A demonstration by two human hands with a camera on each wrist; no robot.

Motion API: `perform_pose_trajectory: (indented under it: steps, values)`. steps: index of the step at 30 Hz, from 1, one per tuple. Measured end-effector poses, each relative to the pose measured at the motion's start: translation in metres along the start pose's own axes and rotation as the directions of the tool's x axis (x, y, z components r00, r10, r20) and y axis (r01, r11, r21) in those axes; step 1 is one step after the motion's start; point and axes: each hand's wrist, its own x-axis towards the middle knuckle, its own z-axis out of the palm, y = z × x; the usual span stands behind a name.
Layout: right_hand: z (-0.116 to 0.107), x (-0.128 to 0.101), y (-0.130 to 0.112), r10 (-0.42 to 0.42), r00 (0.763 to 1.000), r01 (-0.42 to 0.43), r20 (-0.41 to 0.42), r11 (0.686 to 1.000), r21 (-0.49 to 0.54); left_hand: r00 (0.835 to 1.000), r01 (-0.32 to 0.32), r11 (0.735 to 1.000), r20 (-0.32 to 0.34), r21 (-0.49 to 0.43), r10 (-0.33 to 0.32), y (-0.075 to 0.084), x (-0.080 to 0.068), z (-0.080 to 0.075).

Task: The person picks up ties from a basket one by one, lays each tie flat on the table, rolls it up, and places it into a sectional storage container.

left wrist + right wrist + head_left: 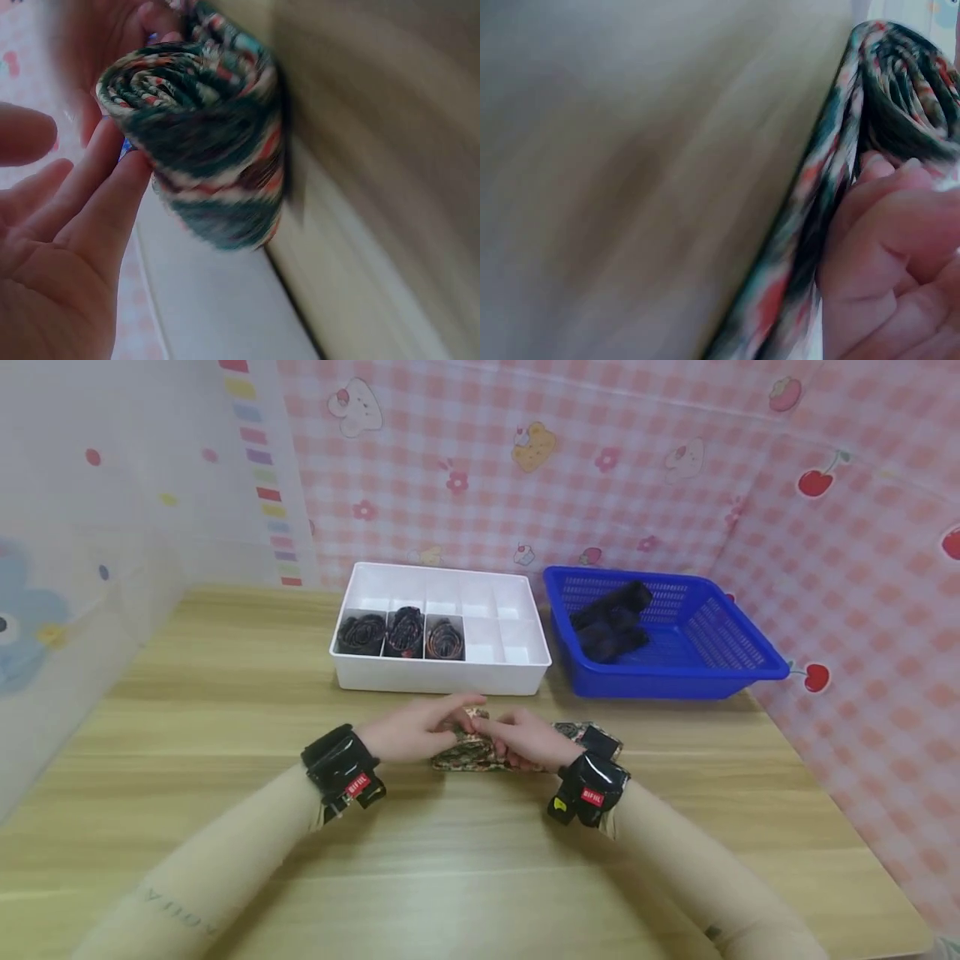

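Observation:
A floral strip of fabric (475, 752) in green, cream and red lies on the table. Its left part is wound into a coil (217, 157); the flat, layered length (810, 195) runs off to the right. My left hand (412, 727) is at the coil's left side, extended fingertips touching it, the thumb standing apart in the left wrist view. Curled fingers of my right hand (534, 739) hold the strip beside the coil, fingertips tucked against its outer turn. Past the right wrist shows the strip's far end with a dark patch (600, 742).
Behind the hands stands a white divided box (442, 675), three dark rolled strips (405, 633) in its near left compartments. To its right is a blue plastic basket (675, 683) with black bundles (611, 620) inside. A pink checked wall covering (480, 485) rises behind.

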Motion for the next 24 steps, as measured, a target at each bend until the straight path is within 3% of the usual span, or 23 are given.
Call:
perform_pose_trajectory:
  steps: [6,11,16,20,24]
  values:
    - [-0.009,-0.004,0.016,0.002,1.000,-0.003,-0.007,0.997,-0.082,0.999,-0.003,0.999,0.035,0.041,0.002,-0.001,0.014,0.017]
    - [-0.009,-0.005,0.016,-0.009,0.999,0.005,-0.031,0.992,-0.125,0.998,-0.028,0.999,0.050,0.020,0.027,-0.005,0.017,0.015]
    - [-0.005,-0.007,0.013,-0.030,0.999,0.029,-0.009,0.990,-0.140,0.997,-0.074,0.984,0.036,0.162,0.069,-0.009,0.010,0.009]
    - [-0.003,-0.007,0.010,-0.023,1.000,0.022,-0.003,0.987,-0.160,0.999,-0.007,0.951,0.033,0.310,-0.003,-0.013,-0.001,0.004]
    - [-0.001,-0.004,0.008,-0.022,1.000,0.022,-0.002,0.988,-0.156,0.996,0.074,0.935,0.011,0.348,-0.083,-0.019,-0.010,0.000]
